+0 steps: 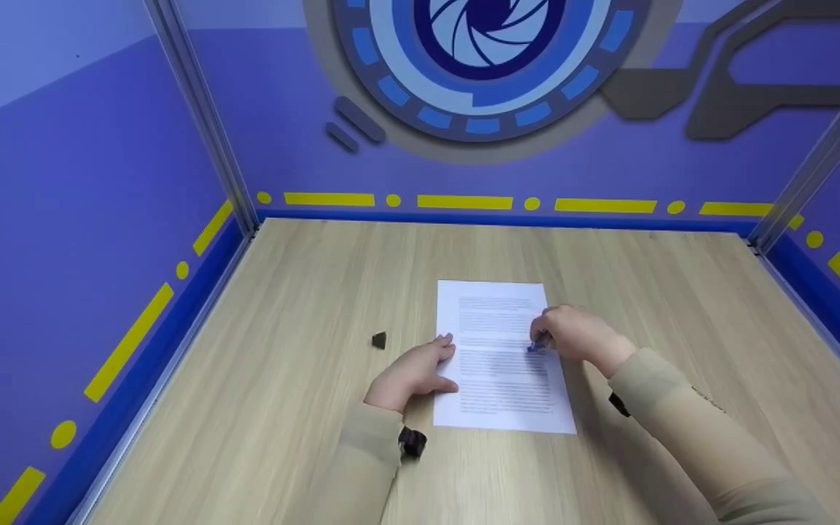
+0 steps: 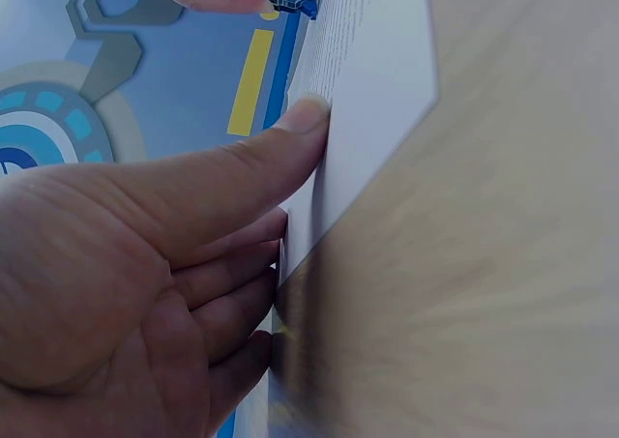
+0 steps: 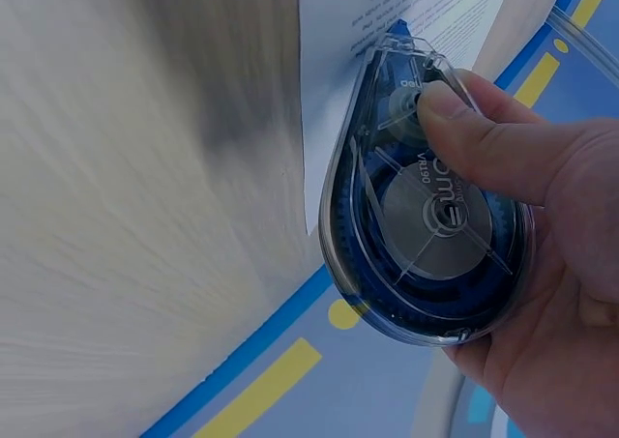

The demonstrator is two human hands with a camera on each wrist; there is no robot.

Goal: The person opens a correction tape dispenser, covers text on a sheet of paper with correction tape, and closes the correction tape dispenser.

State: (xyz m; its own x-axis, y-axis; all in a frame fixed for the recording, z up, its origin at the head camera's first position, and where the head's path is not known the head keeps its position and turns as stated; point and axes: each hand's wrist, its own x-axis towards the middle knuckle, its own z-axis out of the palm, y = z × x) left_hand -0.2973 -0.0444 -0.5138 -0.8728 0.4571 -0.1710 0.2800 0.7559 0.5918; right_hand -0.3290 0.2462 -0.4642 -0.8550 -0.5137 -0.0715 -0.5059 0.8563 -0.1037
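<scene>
A printed sheet of paper (image 1: 504, 408) lies on the wooden table, covered in lines of small text. My right hand (image 1: 577, 332) grips a correction tape dispenser (image 3: 426, 216) with a clear case and blue insides, thumb on its side. In the right wrist view the dispenser's blue tip meets the paper among the printed lines, near the sheet's right side. My left hand (image 1: 416, 372) rests at the sheet's left edge, thumb and fingers spread and touching the paper. The left wrist view shows the thumb (image 2: 305, 116) pressing on the sheet, fingers extended beside it.
A small dark angular piece (image 1: 379, 340) lies on the table (image 1: 303, 292) left of the paper. Blue-purple panels (image 1: 267, 124) with yellow dashes stand along the back and sides. Metal posts (image 1: 205, 109) rise at the rear corners.
</scene>
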